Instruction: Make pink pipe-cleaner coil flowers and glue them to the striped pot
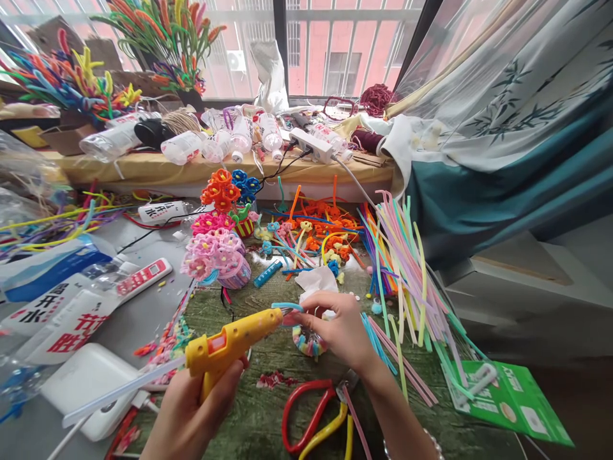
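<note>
My left hand (204, 406) is wrapped round the handle of a yellow glue gun (234, 338), whose nozzle points right; a long clear glue stick (124, 390) sticks out of its back. My right hand (335, 326) pinches a light blue pipe cleaner piece (287, 307) at the nozzle tip. Just below those fingers a ring-shaped piece in pastel colours (309, 343) rests on the green tabletop, partly hidden by the hand. Behind it lies a white tissue (317, 280). Red and yellow-handled pliers (311, 415) lie near the front edge, between my forearms.
Pipe cleaner flowers (215, 252) stand behind the glue gun. Loose pastel pipe cleaners (407, 275) and a green package (517, 399) lie at the right. Plastic bottles (71, 319) and a white power bank (90, 383) are at the left. A power strip (311, 145) sits on the ledge.
</note>
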Tool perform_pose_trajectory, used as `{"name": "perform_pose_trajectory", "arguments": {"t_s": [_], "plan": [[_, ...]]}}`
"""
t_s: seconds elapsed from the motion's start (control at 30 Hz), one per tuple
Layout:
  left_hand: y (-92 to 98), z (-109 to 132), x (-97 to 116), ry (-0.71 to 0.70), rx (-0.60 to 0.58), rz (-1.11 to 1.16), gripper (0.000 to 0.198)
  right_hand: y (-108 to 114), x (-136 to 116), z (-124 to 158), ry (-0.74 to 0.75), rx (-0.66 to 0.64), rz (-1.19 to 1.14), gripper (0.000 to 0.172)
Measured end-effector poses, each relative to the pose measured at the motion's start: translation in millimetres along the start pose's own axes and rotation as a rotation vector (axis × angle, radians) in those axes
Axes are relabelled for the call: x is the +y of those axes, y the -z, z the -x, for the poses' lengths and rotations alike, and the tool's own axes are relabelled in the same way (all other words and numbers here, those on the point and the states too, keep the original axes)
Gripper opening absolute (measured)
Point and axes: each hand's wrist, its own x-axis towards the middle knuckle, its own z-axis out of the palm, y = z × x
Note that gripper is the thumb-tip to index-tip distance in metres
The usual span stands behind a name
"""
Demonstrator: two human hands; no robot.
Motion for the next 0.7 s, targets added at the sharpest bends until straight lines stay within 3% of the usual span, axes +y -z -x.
{"name": "perform_pose_trajectory", "arguments": {"t_s": [0.1,0.2,0.7], "plan": [[2.3,-1.2,-0.6,0.127,-0.076,0.143,0.045,-0.1,0.4,0.0,0.015,0.003,0.013,0.035],[2.9,-1.2,-3.3,0.16,-0.076,0.2,0.042,-0.2,0.8,0.1,0.023,-0.001,0.015,0.034],[6.7,-2.3,-5.0,0.256,-0.142,0.118,0.049,-1.9,1.8,0.4,0.125,0.059,0.056,0.03]]}}
